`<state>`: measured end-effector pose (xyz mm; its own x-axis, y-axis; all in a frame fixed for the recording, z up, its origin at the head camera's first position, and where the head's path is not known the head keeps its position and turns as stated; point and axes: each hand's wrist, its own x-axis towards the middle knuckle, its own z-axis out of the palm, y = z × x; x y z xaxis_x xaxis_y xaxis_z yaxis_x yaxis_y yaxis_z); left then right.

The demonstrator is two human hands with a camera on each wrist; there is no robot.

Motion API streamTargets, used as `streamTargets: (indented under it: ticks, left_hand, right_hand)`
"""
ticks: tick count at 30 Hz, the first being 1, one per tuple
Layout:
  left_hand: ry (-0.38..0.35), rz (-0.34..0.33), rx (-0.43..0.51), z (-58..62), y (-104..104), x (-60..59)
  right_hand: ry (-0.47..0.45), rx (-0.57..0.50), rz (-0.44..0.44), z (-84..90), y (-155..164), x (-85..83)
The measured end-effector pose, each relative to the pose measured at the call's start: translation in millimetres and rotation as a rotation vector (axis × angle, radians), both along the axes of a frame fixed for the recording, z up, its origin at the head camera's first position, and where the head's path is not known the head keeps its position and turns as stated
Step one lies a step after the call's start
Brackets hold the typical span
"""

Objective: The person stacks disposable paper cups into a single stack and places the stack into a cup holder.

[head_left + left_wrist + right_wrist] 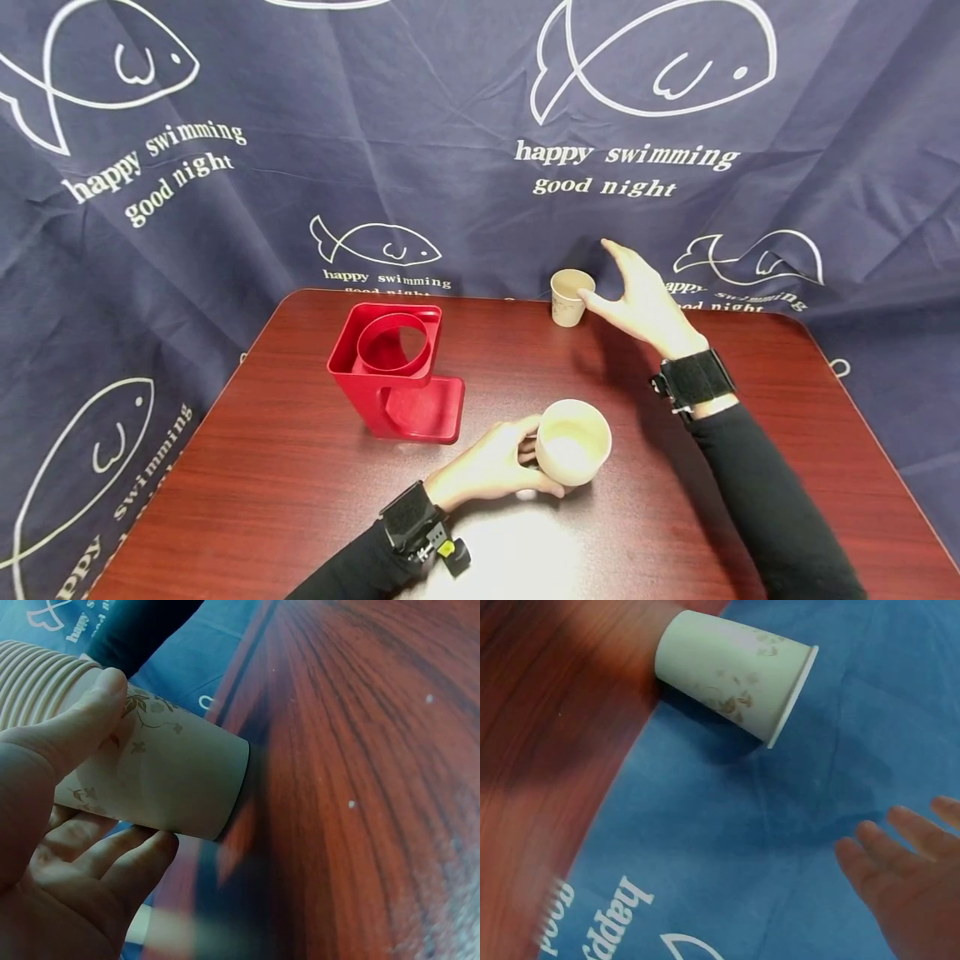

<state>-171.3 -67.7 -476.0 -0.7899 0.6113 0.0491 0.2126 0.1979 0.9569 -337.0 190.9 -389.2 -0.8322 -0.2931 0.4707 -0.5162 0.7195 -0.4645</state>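
My left hand (pixel 491 468) grips a stack of nested paper cups (pixel 553 457) near the front middle of the table. In the left wrist view the thumb and fingers curl round the paper cups (pixel 169 761), which carry a brown floral print; several rims show at one end. At the table's back edge a single paper cup (pixel 567 312) stands upright. My right hand (pixel 641 308) is just right of it, fingers and thumb spread. The right wrist view shows that same paper cup (pixel 724 675) apart from the extended fingers of the right hand (pixel 919 877).
A red stand (pixel 375 400) with a round ring on top and a flat base is on the left side of the brown table (pixel 247 500). Behind the table hangs a dark blue cloth (pixel 465 167) with white fish drawings and lettering.
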Motion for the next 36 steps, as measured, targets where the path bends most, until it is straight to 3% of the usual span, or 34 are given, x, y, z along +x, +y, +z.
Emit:
streamTargets:
  ticks: [9, 20, 36]
  left_hand:
    - [-0.008, -0.012, 0.027, 0.0, 0.8, -0.8]
    - [-0.024, -0.022, 0.044, -2.8, 0.5, -1.8]
    - [-0.001, -0.023, 0.038, -2.6, -0.1, -1.6]
  right_hand:
    - [-0.119, -0.013, -0.062, -14.2, -2.9, -22.8]
    - [-0.206, 0.021, -0.078, -35.6, -10.2, -30.3]
    - [-0.184, -0.026, -0.01, -53.2, -15.5, -34.9]
